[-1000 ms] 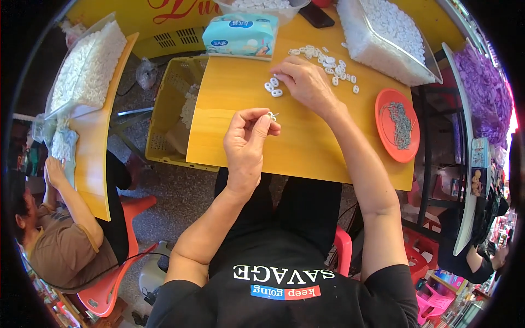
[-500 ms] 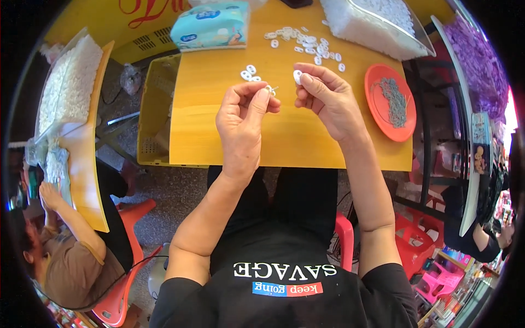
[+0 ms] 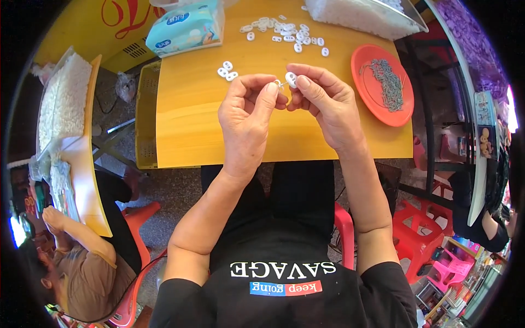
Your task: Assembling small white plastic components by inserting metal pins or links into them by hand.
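Observation:
Above the front part of the yellow table my two hands meet, fingers pinched. My left hand (image 3: 245, 123) pinches a small white piece with a thin metal pin (image 3: 278, 83) sticking out to the right. Between my right thumb and fingers is a white two-holed oval piece (image 3: 291, 80); my right hand (image 3: 332, 112) holds it at the pin's end. Whether the pin is through a hole is too small to tell. Just beyond my left fingers lie several similar white pieces (image 3: 227, 71). A scattered group of white two-holed pieces (image 3: 299, 37) lies farther back.
On the table's right is a red plate (image 3: 358, 64) holding a heap of thin grey metal bits (image 3: 387, 90). A blue tissue pack (image 3: 188, 28) stands back left, a clear bin of white pieces (image 3: 355, 19) back right. Another person (image 3: 90, 273) sits at a side table on the left.
My hands have come together, so the white oval piece in the right now meets the pin in the left. The view has shifted slightly.

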`<state>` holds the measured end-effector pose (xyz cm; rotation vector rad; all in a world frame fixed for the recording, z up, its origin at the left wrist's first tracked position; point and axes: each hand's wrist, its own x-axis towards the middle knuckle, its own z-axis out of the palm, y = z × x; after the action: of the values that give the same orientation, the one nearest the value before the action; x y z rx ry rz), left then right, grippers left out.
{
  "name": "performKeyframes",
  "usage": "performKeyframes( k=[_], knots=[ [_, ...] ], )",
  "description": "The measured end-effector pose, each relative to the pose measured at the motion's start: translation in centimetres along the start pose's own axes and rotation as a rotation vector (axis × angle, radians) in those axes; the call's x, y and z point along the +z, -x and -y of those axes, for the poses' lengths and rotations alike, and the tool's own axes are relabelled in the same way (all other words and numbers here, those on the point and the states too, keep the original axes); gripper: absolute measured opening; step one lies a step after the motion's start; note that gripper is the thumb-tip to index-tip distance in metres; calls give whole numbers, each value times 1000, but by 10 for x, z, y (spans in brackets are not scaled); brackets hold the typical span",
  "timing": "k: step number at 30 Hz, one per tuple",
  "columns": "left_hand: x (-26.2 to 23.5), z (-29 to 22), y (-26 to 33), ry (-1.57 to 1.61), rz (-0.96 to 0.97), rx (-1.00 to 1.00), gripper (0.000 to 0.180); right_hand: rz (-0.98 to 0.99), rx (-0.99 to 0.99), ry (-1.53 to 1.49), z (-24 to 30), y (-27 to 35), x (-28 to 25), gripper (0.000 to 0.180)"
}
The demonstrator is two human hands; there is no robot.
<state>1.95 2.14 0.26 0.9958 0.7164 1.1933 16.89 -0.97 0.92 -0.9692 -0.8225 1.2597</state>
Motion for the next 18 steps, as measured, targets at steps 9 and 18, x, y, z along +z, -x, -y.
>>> performKeyframes(
  k=[9,18],
  knots=[
    [4,4,1,-55,-10,-10,12,-53,-138,296,1,4,6,25],
    [11,9,5,26,-56,7,13,-124,-286,413,-9,6,16,22]
  ],
)
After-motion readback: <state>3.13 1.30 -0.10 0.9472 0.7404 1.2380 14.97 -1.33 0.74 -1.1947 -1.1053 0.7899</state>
